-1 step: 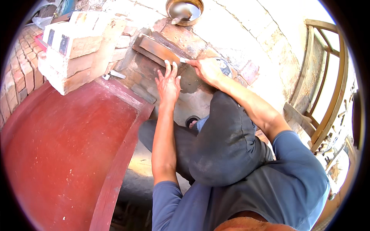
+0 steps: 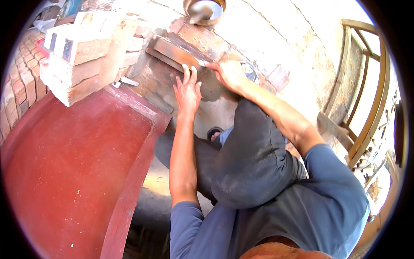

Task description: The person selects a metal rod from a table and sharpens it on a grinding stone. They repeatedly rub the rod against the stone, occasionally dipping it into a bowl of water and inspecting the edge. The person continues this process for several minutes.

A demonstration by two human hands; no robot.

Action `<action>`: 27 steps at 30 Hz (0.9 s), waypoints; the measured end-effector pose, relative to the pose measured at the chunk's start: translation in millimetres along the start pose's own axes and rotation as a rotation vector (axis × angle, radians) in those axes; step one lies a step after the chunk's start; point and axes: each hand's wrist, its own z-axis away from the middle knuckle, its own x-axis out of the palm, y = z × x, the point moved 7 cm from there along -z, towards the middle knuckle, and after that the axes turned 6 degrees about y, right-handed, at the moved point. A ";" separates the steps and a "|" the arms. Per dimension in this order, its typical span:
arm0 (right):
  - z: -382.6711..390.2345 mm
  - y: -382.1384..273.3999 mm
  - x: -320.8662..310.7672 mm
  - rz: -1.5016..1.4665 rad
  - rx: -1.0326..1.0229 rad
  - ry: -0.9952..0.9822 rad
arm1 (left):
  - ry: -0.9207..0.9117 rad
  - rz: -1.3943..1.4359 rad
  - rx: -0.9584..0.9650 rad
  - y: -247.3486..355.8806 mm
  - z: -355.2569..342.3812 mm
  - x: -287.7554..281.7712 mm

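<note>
A broad, brown knife blade (image 2: 176,52) lies flat along a dark, long block (image 2: 188,44) on the ground ahead of me. My right hand (image 2: 228,75) is closed at the blade's right end, by a pale collar, and hides the handle. My left hand (image 2: 188,91) has its fingers stretched out, the tips at the blade's near edge close to the collar. Whether they press on the blade or only rest beside it, I cannot tell. Wet, dark ground shows beneath both hands.
A round metal bowl (image 2: 186,8) of liquid with a blurred object in it stands at the far side. At left are a stack of pale bricks (image 2: 90,52) and a red panel (image 2: 77,164). A wooden frame (image 2: 379,103) stands at right.
The whole view has shifted slightly, so things sit a little higher and further left. The knife and both hands keep nearly the same place; the right hand looks blurred now.
</note>
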 end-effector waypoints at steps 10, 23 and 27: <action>-3.8 -1.7 -8.9 -0.081 0.057 0.030 | 0.038 0.129 0.001 9.3 -8.3 -14.1; -2.2 6.3 5.1 -0.078 -0.003 0.077 | -0.013 0.121 -0.025 11.7 -3.6 -15.3; 8.9 4.5 -2.5 -0.050 0.032 0.052 | 0.011 0.128 -0.027 9.7 -10.1 -19.7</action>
